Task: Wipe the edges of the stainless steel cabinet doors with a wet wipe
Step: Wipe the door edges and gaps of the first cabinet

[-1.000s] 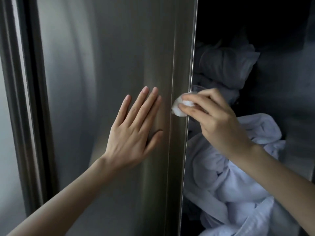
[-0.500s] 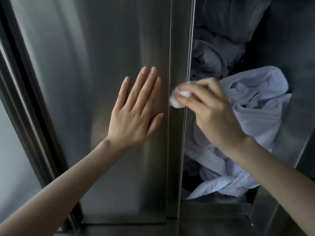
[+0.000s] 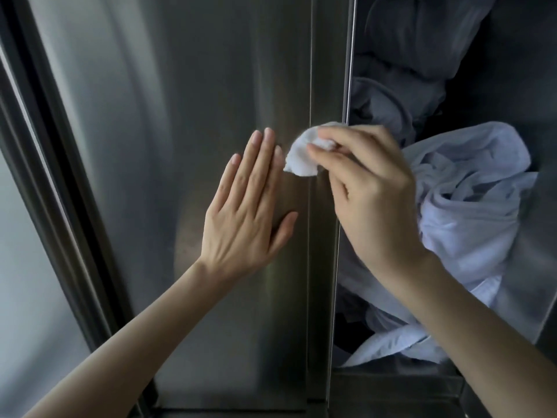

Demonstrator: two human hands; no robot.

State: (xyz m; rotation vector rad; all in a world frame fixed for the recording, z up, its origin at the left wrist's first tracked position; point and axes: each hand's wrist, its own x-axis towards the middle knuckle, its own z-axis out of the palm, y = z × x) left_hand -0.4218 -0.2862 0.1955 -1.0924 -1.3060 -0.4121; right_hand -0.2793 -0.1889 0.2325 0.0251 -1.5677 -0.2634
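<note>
Closest to us are our two bare forearms, coming up from the bottom corners toward the middle.

Our left hand [image 3: 244, 212] is flat against the stainless steel cabinet door [image 3: 180, 116]. Its fingers are straight and held together, with the thumb angled out to the side. It isn't gripping anything, it's just a relaxed open palm pressed on the metal.

Our right hand [image 3: 376, 200] has the wet wipe [image 3: 298, 158] pinched between the thumb and the first fingers, and the other fingers are curled in behind. The wipe is white and scrunched into a small wad. It's sitting against the door's edge strip [image 3: 330, 70], the narrow vertical band along the right side of the door. The wad laps over the thin crease line where that strip meets the main panel. The left side of the wipe is just beside our left fingertips, and we honestly can't tell if they touch. The back of the right hand hangs out past the door's edge, in front of the opening.

The door itself is brushed metal with soft streaky reflections. Over on the far left there's a dark vertical frame [image 3: 45, 146] running along it at a slant.

Further back, the cabinet is open to the right of the door. A crumpled pale blue cloth [image 3: 470, 212] is piled inside, and one bit of it trails down toward the metal ledge [image 3: 391, 387] at the bottom. Above and behind that there's some darker bunched fabric [image 3: 401, 55] in the shadows, too dim to say much about.
</note>
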